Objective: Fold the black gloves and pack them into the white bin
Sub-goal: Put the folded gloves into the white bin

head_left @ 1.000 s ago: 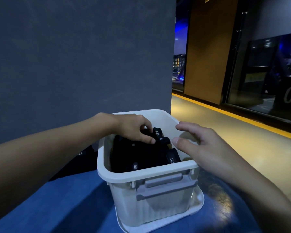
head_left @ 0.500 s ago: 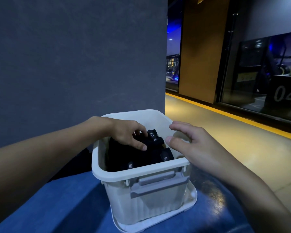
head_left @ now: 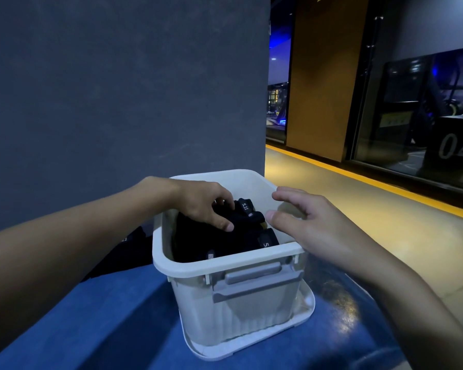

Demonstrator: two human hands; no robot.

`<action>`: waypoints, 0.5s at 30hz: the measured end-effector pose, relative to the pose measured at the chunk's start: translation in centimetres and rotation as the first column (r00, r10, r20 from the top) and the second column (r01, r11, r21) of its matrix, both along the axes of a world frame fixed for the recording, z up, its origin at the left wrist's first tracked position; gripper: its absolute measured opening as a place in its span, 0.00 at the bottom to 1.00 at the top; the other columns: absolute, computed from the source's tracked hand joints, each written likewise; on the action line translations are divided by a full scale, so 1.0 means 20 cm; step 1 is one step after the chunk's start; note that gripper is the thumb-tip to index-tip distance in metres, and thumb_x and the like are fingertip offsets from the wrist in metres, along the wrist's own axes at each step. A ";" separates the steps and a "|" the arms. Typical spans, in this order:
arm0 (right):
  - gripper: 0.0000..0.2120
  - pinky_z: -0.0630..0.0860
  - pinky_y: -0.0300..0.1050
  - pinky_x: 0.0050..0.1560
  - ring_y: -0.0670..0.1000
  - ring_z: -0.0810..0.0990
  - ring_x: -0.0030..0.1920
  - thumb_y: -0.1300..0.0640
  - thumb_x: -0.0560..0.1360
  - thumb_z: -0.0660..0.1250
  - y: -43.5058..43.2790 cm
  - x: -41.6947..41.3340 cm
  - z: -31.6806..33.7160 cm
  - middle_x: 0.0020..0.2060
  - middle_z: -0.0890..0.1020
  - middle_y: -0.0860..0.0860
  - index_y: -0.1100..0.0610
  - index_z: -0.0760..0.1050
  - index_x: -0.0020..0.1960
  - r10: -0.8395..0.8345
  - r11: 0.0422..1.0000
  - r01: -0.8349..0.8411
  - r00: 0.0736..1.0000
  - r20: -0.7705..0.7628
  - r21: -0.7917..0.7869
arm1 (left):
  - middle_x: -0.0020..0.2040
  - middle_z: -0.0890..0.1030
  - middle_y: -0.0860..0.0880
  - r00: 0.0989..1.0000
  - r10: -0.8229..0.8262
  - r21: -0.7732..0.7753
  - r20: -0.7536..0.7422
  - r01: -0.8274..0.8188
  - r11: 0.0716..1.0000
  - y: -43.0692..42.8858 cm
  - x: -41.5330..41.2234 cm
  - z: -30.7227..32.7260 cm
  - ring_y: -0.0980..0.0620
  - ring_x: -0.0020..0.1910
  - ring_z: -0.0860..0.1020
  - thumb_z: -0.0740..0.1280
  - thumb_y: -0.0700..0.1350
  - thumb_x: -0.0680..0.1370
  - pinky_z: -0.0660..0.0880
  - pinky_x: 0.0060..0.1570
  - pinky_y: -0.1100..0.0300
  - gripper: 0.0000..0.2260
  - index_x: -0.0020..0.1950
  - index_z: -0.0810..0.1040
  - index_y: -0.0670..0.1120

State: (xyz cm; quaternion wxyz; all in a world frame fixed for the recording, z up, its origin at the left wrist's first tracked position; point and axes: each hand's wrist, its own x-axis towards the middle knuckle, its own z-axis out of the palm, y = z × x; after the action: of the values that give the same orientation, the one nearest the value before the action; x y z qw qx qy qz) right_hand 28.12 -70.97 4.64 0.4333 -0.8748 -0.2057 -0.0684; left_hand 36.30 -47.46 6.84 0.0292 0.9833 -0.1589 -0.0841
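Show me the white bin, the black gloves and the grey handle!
white bin [head_left: 187, 269], head view, on its near rim.
black gloves [head_left: 198, 244], head view, on the dark cloth inside the bin.
grey handle [head_left: 253, 273], head view, on the middle of its bar.

**Indoor hall of a commercial or industrial building, seen from a work table.**
A smooth, glossy floor [head_left: 345, 222] carries a painted yellow line [head_left: 358, 175] running beside dark glass fronts [head_left: 412, 116], where a large number "04" [head_left: 457, 148] shows. A tall brown panel [head_left: 318, 89] and a plain grey partition wall [head_left: 118, 102] divide the space. A blue table top [head_left: 112, 321] stands before the wall. The lighting is dim, with a blue glow in the far passage [head_left: 278, 49].
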 end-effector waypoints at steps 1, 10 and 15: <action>0.27 0.63 0.37 0.60 0.39 0.67 0.62 0.44 0.76 0.65 0.00 0.00 0.00 0.73 0.65 0.39 0.50 0.67 0.73 0.003 1.000 -0.003 1.000 -0.004 0.000 | 0.62 0.77 0.55 1.000 -0.004 -0.005 0.008 0.004 1.000 0.00 -0.01 0.01 0.52 0.63 0.75 0.72 0.64 0.71 0.72 0.65 0.53 0.26 0.66 0.74 0.57; 0.25 0.67 0.41 0.59 0.44 0.71 0.65 0.48 0.76 0.68 0.02 -0.04 0.02 0.67 0.73 0.45 0.51 0.71 0.71 -0.046 0.997 0.046 0.999 0.012 0.057 | 0.58 0.80 0.56 0.992 -0.028 -0.151 0.120 0.046 0.988 -0.01 -0.14 0.05 0.54 0.58 0.78 0.72 0.58 0.75 0.76 0.59 0.56 0.17 0.61 0.79 0.54; 0.17 0.66 0.53 0.68 0.46 0.70 0.66 0.48 0.76 0.67 0.06 -0.15 0.09 0.62 0.75 0.42 0.48 0.75 0.64 -0.173 0.971 0.220 0.918 0.358 -0.097 | 0.50 0.82 0.57 0.956 0.002 -0.340 0.294 0.102 0.935 0.04 -0.30 0.09 0.57 0.52 0.81 0.70 0.52 0.78 0.78 0.53 0.59 0.07 0.53 0.82 0.52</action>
State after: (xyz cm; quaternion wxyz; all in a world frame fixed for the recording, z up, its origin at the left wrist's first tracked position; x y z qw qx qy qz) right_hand 25.20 -69.73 6.51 0.3207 -0.8927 -0.1939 -0.2504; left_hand 30.31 -46.67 8.71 0.1785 0.9594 -0.1992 0.0897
